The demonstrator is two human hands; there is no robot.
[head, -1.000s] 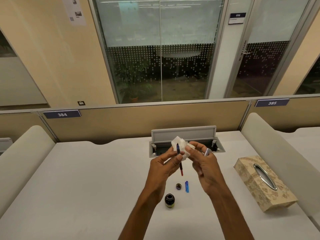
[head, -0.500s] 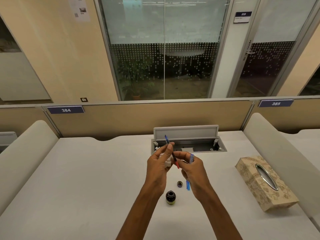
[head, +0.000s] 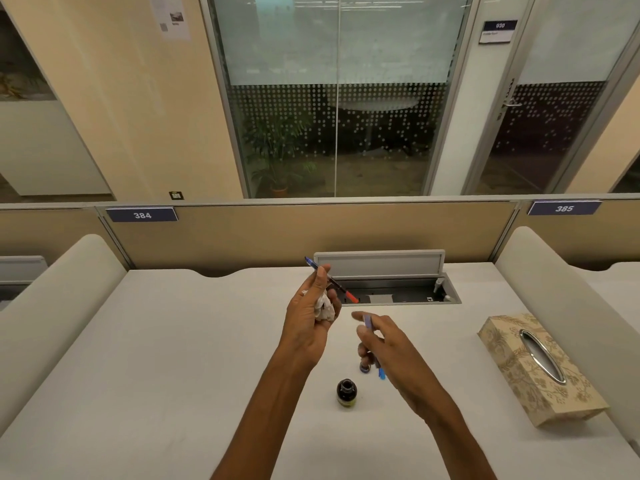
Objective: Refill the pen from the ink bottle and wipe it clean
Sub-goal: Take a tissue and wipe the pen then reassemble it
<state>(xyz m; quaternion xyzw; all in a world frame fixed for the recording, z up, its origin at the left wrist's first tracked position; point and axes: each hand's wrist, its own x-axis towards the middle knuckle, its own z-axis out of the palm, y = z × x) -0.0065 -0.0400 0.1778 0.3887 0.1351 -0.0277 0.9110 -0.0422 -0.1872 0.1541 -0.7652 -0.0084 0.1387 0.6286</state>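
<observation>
Bottle [head: 346, 393]: stands open on the tabletop [head: 173, 358] nearest the person, uncapped so the pen can reach the ink; its label is too small to read.
Cap [head: 364, 368]: lies just beyond the bottle, beside a small blue piece [head: 382, 375], probably set aside to free the hands.
Right hand [head: 384, 344]: hovers over the cap, fingers loosely curled around a pale tube-like part [head: 367, 322], likely the barrel.
Left hand [head: 311, 317]: raised, fingers pinching the pen [head: 332, 282], which tilts with its red end low, and pressing a crumpled tissue [head: 325, 308] into the palm, ready for wiping.
Tissue box [head: 540, 368]: at the right, within reach.
Cable tray [head: 391, 285]: lid up, behind the hands.
Writing: divider tags read 384 [head: 142, 215] and 385 [head: 563, 208].
</observation>
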